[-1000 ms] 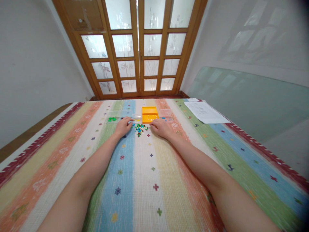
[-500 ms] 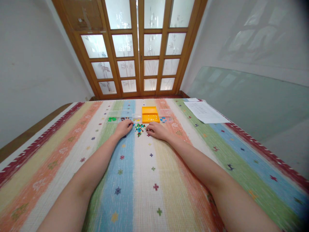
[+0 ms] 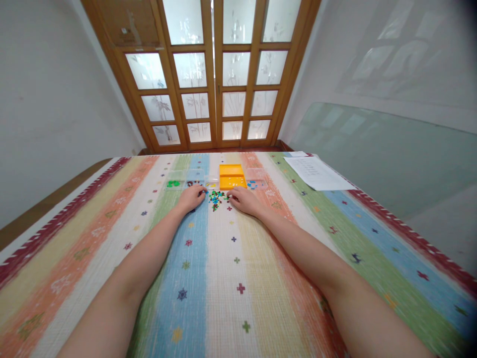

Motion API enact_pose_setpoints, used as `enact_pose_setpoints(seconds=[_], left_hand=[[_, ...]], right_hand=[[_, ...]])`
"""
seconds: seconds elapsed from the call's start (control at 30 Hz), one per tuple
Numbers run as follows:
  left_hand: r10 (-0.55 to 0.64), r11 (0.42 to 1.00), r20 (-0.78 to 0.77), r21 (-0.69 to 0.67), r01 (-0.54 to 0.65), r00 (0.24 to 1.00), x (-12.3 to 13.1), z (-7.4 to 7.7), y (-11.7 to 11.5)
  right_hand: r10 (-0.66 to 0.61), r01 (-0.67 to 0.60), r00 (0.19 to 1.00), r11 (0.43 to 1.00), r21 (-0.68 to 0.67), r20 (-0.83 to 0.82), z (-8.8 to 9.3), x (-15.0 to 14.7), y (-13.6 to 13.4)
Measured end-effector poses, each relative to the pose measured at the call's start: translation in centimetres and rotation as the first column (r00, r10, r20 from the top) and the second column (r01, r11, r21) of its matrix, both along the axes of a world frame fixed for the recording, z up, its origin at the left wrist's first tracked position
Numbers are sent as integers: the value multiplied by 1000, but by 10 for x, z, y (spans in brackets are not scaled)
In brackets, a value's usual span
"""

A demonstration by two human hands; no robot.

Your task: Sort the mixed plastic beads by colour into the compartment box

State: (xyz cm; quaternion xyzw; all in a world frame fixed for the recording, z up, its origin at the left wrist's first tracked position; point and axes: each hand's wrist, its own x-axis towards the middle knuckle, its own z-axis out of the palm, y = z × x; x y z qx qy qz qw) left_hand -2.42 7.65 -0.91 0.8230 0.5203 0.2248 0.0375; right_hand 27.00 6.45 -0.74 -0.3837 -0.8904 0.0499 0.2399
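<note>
A small heap of mixed colored pieces (image 3: 215, 199), blue, green, brown and white, lies on the striped cloth between my hands. My left hand (image 3: 192, 197) rests at the left of the heap, fingers curled together, beside a clear box of dark red pieces (image 3: 194, 183). At the heap's right edge is my right hand (image 3: 243, 200), its fingers bent in a pinch near a whitish piece. What either hand holds is too small to make out. Just behind stands an open yellow box (image 3: 233, 170) with a few white pieces inside.
Clear boxes hold green pieces (image 3: 173, 184), yellow pieces (image 3: 212, 185) and blue pieces (image 3: 253, 184) in a row beside the yellow box. White paper sheets (image 3: 316, 172) lie at the far right of the striped tablecloth (image 3: 223, 278). Wooden glazed doors (image 3: 214, 99) stand beyond.
My right fingers have drawn slightly right and up from the heap, and some pieces now lie spread at its right side. My left hand has barely moved.
</note>
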Motion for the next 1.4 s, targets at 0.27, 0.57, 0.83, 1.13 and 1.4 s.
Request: enact_pose_setpoints(seconds=[0.27,0.57,0.83,1.13,1.4], left_hand=[[-78,997,12,-1,78,997,0,4,-3],[-133,991,47,-11,134,990,11,10,-10],[-222,971,59,-81,226,973,1,14,-8],[-163,973,188,-132,189,969,-3,8,-5],[121,993,574,-64,-103,810,-12,-2,12]], right_hand=[[63,-63,998,998,14,-9,-2,2,1],[133,-134,990,991,-16,-43,-4,2,4],[116,-117,992,993,-11,-58,-2,1,1],[104,-105,994,994,-33,-23,1,2,0],[113,-114,993,993,-23,-23,3,1,-2]])
